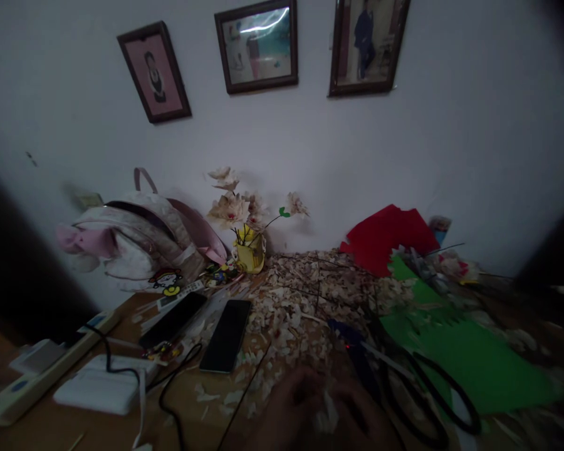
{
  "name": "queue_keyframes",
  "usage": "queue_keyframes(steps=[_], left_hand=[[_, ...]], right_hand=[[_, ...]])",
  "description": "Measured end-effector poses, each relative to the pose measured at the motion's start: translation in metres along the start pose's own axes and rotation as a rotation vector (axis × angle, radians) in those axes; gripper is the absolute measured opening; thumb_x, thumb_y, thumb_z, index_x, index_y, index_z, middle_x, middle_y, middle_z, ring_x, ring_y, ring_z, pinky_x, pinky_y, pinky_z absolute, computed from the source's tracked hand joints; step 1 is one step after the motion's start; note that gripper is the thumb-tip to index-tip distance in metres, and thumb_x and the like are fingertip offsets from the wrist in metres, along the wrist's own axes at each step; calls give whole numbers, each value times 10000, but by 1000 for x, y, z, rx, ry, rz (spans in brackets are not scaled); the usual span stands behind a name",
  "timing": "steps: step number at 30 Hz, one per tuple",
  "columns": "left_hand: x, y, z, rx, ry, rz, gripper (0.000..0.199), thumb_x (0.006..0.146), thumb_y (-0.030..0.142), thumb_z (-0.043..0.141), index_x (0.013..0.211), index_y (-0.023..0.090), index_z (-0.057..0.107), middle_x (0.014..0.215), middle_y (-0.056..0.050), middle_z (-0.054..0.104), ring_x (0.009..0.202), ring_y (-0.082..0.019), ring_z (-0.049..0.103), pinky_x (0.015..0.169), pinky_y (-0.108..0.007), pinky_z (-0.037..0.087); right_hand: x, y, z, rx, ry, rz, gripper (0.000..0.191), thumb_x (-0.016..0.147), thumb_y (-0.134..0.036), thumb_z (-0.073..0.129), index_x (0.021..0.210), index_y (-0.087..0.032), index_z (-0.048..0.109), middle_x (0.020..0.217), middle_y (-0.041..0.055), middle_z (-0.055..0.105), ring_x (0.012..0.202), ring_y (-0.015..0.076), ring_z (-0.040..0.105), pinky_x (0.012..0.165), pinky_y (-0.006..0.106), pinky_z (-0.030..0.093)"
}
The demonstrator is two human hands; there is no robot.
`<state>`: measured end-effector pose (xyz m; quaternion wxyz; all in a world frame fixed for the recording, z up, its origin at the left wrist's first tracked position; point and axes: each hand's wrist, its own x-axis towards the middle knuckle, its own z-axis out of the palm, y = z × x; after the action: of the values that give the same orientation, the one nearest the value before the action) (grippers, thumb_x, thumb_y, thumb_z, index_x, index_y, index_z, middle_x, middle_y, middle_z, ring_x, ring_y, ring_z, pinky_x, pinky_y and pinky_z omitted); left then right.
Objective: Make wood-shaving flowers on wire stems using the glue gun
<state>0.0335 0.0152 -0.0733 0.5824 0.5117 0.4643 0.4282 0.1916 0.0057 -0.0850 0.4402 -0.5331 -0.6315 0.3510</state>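
Note:
At the bottom centre, in dim light, my left hand point(289, 404) and my right hand point(363, 410) are close together with fingers curled. Between them is a pale thin piece point(328, 414), like a petal or shaving, pinched at the fingers; its exact shape is blurred. Just beyond my right hand lies a dark blue glue gun point(355, 347) with a small red light on. Many pale shavings point(286, 319) cover the table in front of both hands. A thin dark wire point(245, 394) lies left of my left hand.
Two phones, one of them a black phone point(226, 335), lie left of centre near a white box-shaped device point(101, 383) and a power strip point(47, 369). A yellow vase point(250, 255) of handmade flowers stands by the backpack point(141, 241). Green sheet point(479, 360), red sheet point(390, 238) and black-handled scissors point(444, 401) lie right.

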Motion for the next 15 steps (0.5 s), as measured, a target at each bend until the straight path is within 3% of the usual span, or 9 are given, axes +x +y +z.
queue_keyframes(steps=[8, 12, 15], left_hand=[[-1, 10, 0, 56, 41, 10, 113, 664, 220, 580, 772, 189, 563, 761, 13, 572, 782, -158, 516, 746, -281, 380], [-4, 13, 3, -22, -27, -2, 203, 727, 352, 572, 862, 201, 560, 834, 0, 594, 838, -171, 537, 781, -304, 386], [-6, 16, 5, -74, -82, -28, 293, 659, 342, 657, 886, 200, 538, 842, 0, 607, 837, -177, 552, 775, -305, 389]], right_hand=[[4, 4, 1, 25, 17, -38, 246, 785, -408, 495, 861, -269, 683, 954, 34, 699, 929, 195, 629, 842, 284, 490], [4, 4, 0, 6, 4, -56, 270, 784, -421, 503, 919, -274, 684, 1038, 41, 683, 1011, 207, 602, 908, 318, 466], [3, 4, 0, -12, 8, -12, 303, 765, -449, 519, 943, -271, 688, 1100, 51, 661, 1079, 230, 568, 943, 352, 447]])
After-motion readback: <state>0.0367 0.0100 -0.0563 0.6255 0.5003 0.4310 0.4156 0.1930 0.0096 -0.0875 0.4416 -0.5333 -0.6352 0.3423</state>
